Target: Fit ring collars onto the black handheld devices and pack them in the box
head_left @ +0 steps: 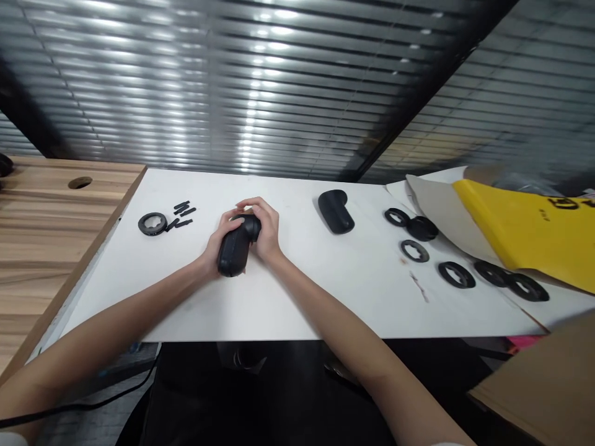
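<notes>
Between my two hands is a black, bent handheld device (pixel 233 251), shaped like a small massage gun without a head, just above the white table. My left hand (pixel 217 241) wraps round its longer body, thumb on top. My right hand (pixel 267 226) curls round the shorter end at the bend. A second black bent piece (pixel 335 214) of similar shape lies to the right of my hands. Off to the left are a black ring (pixel 152 223) with a notched inner edge and several small black strips (pixel 182 210).
Several black rings (pixel 457 275) and a grey notched ring (pixel 414 251) lie on the right of the white table (pixel 297 303). A yellow package (pixel 530 229) rests behind them. A wood-grain desk (pixel 60 235) adjoins on the left. Slatted blinds (pixel 232 87) stand at the back; a cardboard box (pixel 543 378) is front right.
</notes>
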`<state>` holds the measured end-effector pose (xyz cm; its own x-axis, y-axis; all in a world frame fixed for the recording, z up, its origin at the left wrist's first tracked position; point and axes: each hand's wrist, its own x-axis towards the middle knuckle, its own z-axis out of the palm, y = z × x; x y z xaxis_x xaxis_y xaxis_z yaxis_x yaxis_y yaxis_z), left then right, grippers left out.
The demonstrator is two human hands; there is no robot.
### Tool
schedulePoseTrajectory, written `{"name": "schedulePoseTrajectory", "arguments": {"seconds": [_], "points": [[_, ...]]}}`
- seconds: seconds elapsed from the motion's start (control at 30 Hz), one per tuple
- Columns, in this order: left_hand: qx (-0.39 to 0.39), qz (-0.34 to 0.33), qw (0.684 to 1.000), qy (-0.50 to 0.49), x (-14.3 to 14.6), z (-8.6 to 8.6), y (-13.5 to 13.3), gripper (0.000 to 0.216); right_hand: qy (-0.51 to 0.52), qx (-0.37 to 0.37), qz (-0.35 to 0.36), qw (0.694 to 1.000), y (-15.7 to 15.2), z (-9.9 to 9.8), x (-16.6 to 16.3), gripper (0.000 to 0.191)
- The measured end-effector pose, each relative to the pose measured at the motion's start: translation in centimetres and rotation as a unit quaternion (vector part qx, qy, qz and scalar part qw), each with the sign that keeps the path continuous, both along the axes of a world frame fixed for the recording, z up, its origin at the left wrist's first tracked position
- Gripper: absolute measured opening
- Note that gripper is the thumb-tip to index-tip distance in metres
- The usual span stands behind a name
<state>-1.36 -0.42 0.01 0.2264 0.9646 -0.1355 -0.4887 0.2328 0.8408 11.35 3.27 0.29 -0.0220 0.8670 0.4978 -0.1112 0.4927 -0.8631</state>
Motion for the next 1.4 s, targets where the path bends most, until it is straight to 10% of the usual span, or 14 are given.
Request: {"name": "schedulePoseTrajectory", "arguments": {"seconds": [0.13,0.37,0.97,1.4], "points": [[0.085,0.066,0.991,0.085,-1.5,0.3,1.2,0.085,0.001,-0.054,-0.025,0.998,0.9,0.6,0.4,0.039],[0.125,0.064,0.982,0.123,-3.3,0.5,3.5,0.069,-0.047,-0.224,0.143,0.963,2.0,1.0,1.1,0.074],[0.093,0.066,0.99,0.081,-2.7,0.9,3.3,0.064,-0.087,-0.02,0.114,0.989,2.4,-0.2,1.8,0.055],[0.131,0.127,0.974,0.131,-2.2,1.1,2.0,0.066,-0.067,-0.116,0.119,0.984,1.6,-0.4,0.8,0.054]]}}
